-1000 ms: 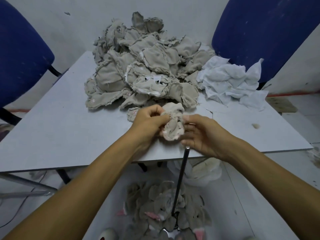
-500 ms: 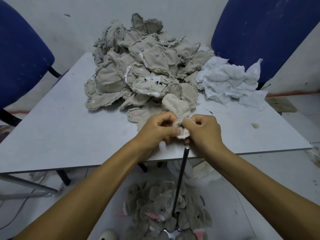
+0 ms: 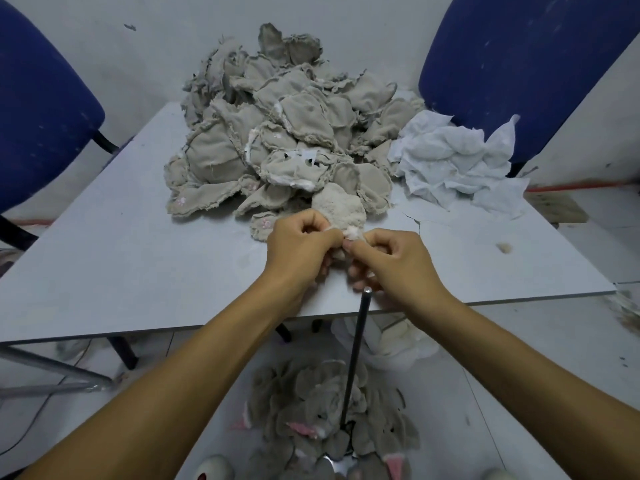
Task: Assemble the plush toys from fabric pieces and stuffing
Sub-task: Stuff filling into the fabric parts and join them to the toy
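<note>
Beige plush piece [image 3: 341, 209], pinched by left hand [image 3: 300, 245] and right hand [image 3: 391, 261]; large unturned pile [image 3: 277, 133] remaining on desk [image 3: 138, 271], finished toys [image 3: 325, 414] on floor.

No readable text, label, brand or number anywhere.

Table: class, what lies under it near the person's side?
Under the table, grey plush pieces lie heaped on the floor around a dark metal rod, beside white fabric. The tabletop and arms cover whatever lies farther back.
</note>
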A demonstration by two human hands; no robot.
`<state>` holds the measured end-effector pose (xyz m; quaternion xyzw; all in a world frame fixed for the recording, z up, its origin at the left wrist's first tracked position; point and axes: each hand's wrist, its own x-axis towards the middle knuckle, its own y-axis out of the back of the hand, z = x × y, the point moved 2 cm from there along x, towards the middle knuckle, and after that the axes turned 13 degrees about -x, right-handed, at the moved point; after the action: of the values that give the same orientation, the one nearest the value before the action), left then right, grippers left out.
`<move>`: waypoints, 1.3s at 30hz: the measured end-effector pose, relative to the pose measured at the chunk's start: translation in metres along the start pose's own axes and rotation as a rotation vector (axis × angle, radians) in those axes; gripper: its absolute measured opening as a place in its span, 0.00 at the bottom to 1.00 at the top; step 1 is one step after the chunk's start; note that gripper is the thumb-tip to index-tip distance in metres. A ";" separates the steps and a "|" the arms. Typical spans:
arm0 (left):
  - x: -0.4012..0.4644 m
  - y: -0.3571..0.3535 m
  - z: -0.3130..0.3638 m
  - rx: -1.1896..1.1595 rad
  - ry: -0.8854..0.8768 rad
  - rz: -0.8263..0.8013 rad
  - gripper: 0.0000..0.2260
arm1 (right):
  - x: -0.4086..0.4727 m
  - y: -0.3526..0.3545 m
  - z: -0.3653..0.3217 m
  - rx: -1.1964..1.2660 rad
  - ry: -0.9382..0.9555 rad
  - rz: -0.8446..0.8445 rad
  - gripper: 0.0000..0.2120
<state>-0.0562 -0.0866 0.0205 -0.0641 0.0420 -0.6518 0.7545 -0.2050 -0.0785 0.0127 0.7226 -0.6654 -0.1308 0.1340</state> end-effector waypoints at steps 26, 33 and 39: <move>-0.065 0.012 0.010 0.519 -1.015 -0.254 0.07 | -0.065 0.027 0.002 -0.640 1.103 0.446 0.03; -0.069 0.024 -0.029 0.836 -1.103 -0.545 0.07 | -0.064 0.019 0.041 -0.994 1.227 0.313 0.12; -0.066 0.030 -0.030 0.843 -0.977 -0.642 0.06 | -0.063 0.011 0.049 -1.067 1.230 0.341 0.11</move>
<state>-0.0412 -0.0181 -0.0148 -0.0609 -0.5762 -0.6992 0.4189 -0.2379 -0.0178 -0.0277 0.3938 -0.4225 0.0117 0.8163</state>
